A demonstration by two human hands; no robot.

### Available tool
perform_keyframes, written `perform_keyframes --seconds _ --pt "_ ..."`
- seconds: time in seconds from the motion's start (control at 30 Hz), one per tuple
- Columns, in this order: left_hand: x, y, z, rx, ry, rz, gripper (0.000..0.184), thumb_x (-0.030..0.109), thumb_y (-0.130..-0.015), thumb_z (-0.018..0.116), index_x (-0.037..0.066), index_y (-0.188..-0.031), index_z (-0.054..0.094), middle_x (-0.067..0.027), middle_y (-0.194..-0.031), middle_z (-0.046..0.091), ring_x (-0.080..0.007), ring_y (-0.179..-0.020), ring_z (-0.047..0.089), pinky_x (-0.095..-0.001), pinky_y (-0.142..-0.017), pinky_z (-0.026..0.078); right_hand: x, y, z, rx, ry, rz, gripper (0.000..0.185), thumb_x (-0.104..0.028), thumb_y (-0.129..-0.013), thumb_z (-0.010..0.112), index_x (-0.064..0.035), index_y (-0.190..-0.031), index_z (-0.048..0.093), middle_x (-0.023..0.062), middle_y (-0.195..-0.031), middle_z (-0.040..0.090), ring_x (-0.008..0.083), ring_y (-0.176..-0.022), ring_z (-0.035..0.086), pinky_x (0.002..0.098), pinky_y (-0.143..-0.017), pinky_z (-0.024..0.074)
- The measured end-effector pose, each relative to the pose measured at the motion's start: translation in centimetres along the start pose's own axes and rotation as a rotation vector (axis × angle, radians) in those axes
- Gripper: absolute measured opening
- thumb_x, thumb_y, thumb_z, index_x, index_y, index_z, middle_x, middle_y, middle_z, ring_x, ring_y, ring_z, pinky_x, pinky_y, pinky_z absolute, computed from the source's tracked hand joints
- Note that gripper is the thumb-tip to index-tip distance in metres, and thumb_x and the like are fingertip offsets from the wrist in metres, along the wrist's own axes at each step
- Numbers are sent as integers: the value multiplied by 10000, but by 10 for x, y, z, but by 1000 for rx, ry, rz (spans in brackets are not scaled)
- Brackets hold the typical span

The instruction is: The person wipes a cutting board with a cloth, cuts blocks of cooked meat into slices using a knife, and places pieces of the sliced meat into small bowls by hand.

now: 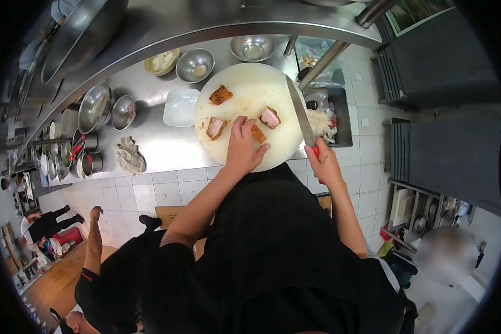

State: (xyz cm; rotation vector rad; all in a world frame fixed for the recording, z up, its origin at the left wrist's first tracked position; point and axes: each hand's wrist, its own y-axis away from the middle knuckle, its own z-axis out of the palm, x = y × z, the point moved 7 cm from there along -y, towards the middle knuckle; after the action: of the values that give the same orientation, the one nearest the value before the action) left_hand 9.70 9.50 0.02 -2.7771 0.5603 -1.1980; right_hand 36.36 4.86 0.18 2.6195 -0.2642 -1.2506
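My right hand (324,162) grips the red handle of a long kitchen knife (301,114). Its blade points away from me over the right side of a round white cutting board (234,78). My left hand (242,147) is on the board, fingers and thumb around a browned piece of roast pork (258,133), which they partly cover. Around that hand lie three other pork pieces: a dark-crusted one (220,95) farther back, one with a pale cut face (216,128) to the left, and another pale-faced one (270,118) to the right.
Left of the board are a white square dish (181,107), metal bowls (195,65) and a crumpled cloth (129,156). A steel shelf (234,29) crosses above the counter. At right is a bin with scraps (320,123). A person in black (108,284) stands close at my left.
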Motion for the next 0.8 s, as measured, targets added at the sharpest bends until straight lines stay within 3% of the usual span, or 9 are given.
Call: perform_keyframes --seconds 0.1,0.17,0.3,0.33,0.47,0.57,0.63,0.73,0.8 --pt "-8 -15 1 71 65 -11 718 93 -818 854 43 -1438 496 -249 -1468 473 -481 -1355 511 -506 -1159 466 -3 5 -3 -3 -7 6 295 -271 -1095 678 -28 -1255 625 229 -801 724 466 -755 722 523 -683 536" --pt "6 -21 -22 -227 -76 150 636 3 -770 817 28 -1333 521 -213 -1354 545 -446 -1275 559 -510 -1131 466 -4 5 -4 -17 -16 6 300 -272 -1095 677 -28 -1262 624 230 -807 728 468 -758 722 524 -685 536" --pt "6 -6 -39 -499 -421 563 735 -9 -720 824 79 -1403 567 -169 -1429 556 -391 -1397 523 -531 -1202 434 -6 12 -10 -51 84 40 308 -272 -1099 670 -45 -1303 624 236 -831 740 479 -778 724 524 -698 544" --pt "10 -11 -39 -494 -425 566 735 -9 -720 824 79 -1403 567 -169 -1429 556 -391 -1397 523 -531 -1202 434 -9 12 -14 -69 89 46 312 -272 -1100 667 -52 -1317 623 239 -838 743 481 -787 725 525 -702 546" --pt "15 -45 -29 -392 -119 7 889 344 -860 915 84 -1588 477 -221 -1469 531 -457 -1392 527 -523 -1147 479 -6 5 -20 -89 33 -10 316 -277 -1096 667 -52 -1313 617 233 -821 739 478 -795 727 534 -710 546" --pt "10 -61 11 -202 -138 -135 860 365 -887 892 71 -1587 488 -234 -1448 540 -473 -1369 547 -516 -1109 501 5 -11 -23 -162 59 -70 317 -276 -1095 668 -40 -1297 608 228 -822 737 481 -799 725 540 -716 542" --pt "13 -65 24 -199 -138 -133 813 318 -906 882 38 -1570 506 -234 -1445 553 -478 -1377 542 -517 -1131 494 4 -20 -36 -200 94 -133 314 -273 -1097 663 -37 -1293 601 228 -839 740 480 -812 723 549 -722 537" --pt "36 -60 29 -135 98 20 763 223 -913 871 16 -1557 517 -233 -1501 552 -477 -1398 541 -512 -1156 489 7 -33 -50 -246 115 -264 305 -262 -1099 652 -47 -1310 607 216 -871 757 483 -823 727 569 -732 545" --pt "45 -48 20 122 5 -67 704 117 -912 841 16 -1534 528 -239 -1573 534 -456 -1440 537 -491 -1188 480 6 -40 -59 -260 169 -317 296 -262 -1099 646 -51 -1302 604 216 -869 757 485 -823 727 575 -731 548"
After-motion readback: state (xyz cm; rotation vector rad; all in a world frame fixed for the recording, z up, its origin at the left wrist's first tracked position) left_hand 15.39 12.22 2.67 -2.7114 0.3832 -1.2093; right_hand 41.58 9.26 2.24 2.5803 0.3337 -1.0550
